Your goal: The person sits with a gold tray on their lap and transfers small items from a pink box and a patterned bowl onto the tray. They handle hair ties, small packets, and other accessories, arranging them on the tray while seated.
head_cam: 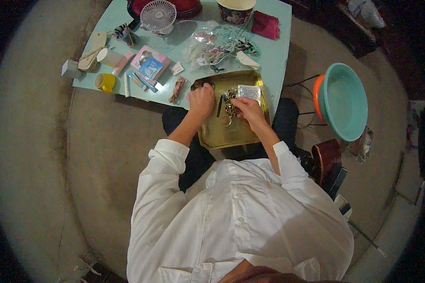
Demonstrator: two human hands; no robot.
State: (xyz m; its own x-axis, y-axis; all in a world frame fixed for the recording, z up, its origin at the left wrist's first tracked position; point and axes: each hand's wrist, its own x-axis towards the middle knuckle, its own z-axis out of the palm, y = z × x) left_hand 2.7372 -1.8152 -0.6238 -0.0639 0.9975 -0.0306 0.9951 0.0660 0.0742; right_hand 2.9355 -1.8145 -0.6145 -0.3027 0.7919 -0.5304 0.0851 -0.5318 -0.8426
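Observation:
A gold-coloured metal tray [217,136] rests partly on the near edge of the table, over my lap. My left hand [202,98] is curled at the tray's upper left corner, beside a small dark heap; whether its fingers hold anything is hidden. My right hand [247,108] pinches the right side of a bunch of gold and black beaded or chain-like pieces [230,102] in the middle of the tray. Between my hands lies a thin black stick-like tool [220,105]. A clear ring-like piece [227,122] is below the bunch, and a clear plastic bag [249,92] lies above my right hand.
On the pale green table [180,35] are a small white fan [158,16], a yellow mug [105,82], a pink box [163,60], a bundle of cord [177,89], plastic bags with cables [209,49] and a large paper tub [235,12]. A teal basin [345,102] stands at the right.

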